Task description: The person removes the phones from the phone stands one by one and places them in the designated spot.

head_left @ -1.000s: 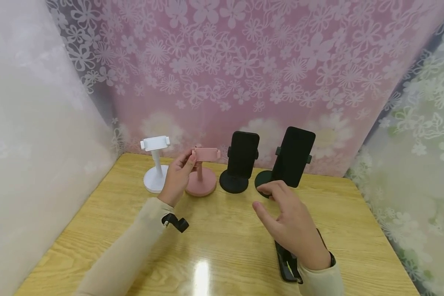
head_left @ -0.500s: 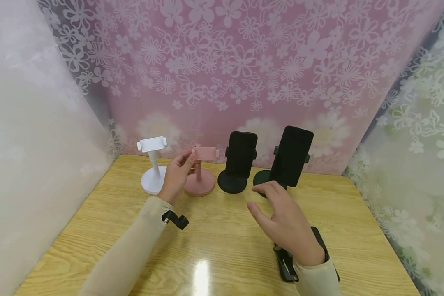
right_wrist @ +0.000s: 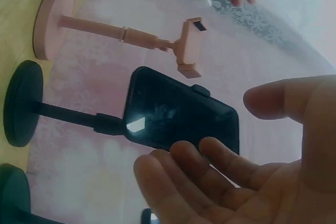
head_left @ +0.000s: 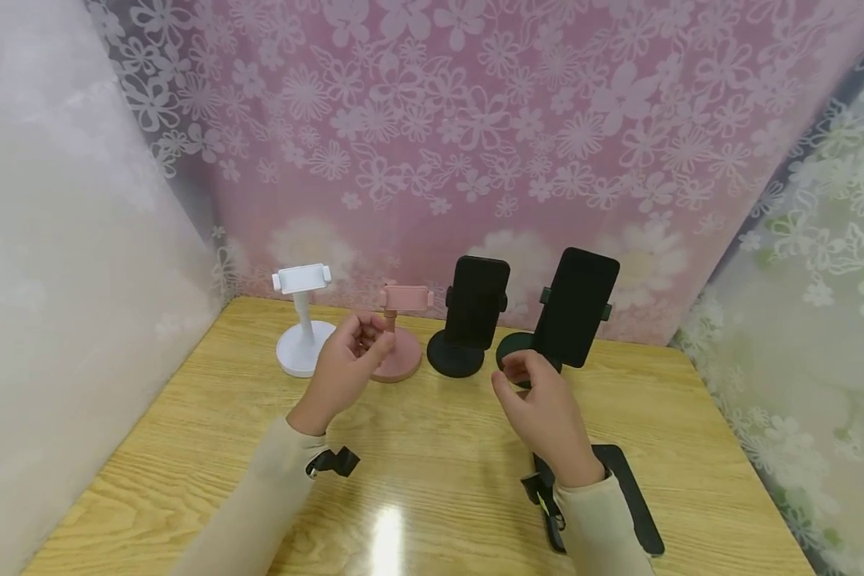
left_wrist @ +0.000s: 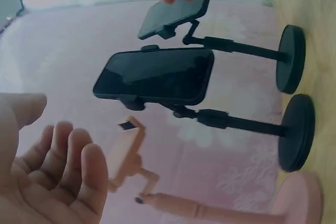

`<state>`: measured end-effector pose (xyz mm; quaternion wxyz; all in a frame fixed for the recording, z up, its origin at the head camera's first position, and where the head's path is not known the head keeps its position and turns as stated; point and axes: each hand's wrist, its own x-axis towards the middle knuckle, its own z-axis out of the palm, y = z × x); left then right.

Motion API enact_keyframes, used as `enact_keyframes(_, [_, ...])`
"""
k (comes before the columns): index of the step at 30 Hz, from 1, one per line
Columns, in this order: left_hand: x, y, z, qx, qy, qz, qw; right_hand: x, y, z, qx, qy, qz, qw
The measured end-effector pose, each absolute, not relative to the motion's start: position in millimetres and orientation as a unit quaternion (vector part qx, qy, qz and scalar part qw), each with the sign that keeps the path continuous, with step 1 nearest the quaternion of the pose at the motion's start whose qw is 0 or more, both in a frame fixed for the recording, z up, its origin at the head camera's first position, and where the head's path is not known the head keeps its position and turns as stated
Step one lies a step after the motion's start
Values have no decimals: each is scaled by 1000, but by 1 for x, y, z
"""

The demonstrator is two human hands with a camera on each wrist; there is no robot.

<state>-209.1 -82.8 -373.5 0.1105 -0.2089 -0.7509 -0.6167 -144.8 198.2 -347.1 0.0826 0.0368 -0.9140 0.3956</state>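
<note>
My left hand (head_left: 346,360), fingers loosely bent and holding nothing, hovers in front of the pink phone stand (head_left: 406,298). In the left wrist view a gap separates its fingers from the stand's clamp. My right hand (head_left: 547,408) is raised before the dark green stand's base (head_left: 513,349), fingers relaxed and apart from anything. A black phone (head_left: 478,301) sits upright in the black stand (head_left: 455,357). Another phone (head_left: 578,306), tilted, is clamped in the dark green stand. The white phone stand (head_left: 302,278) and the pink one carry no phone.
On the wooden table (head_left: 432,448), partly hidden under my right forearm, lie dark flat phones (head_left: 630,496). A pink floral curtain (head_left: 475,144) hangs close behind the row of stands. Pale curtains (head_left: 65,240) close off both sides.
My left hand has let go of the pink stand's clamp and drawn back toward me, lower. The right hand has shifted slightly, its fingers a little more bent.
</note>
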Motion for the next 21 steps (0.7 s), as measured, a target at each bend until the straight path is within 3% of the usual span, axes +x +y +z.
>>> enact_keyframes(5, [-194, -85, -366, -283, -845, -441, 109, -158, 199, -358, 36, -896, 439, 51])
enact_keyframes(9, [-189, -87, -363, -333, -878, -337, 62, -175, 199, -373, 31, -878, 477, 10])
enact_keyframes(12, [-186, -89, -361, -339, -886, -314, 30, -188, 195, -387, 37, -859, 511, 5])
enact_keyframes(17, [-184, -88, -358, -319, -891, -321, 22, -209, 193, -411, 70, -802, 591, 46])
enact_keyframes(21, [-183, -87, -357, -312, -892, -327, 20, -216, 192, -421, 96, -729, 677, 20])
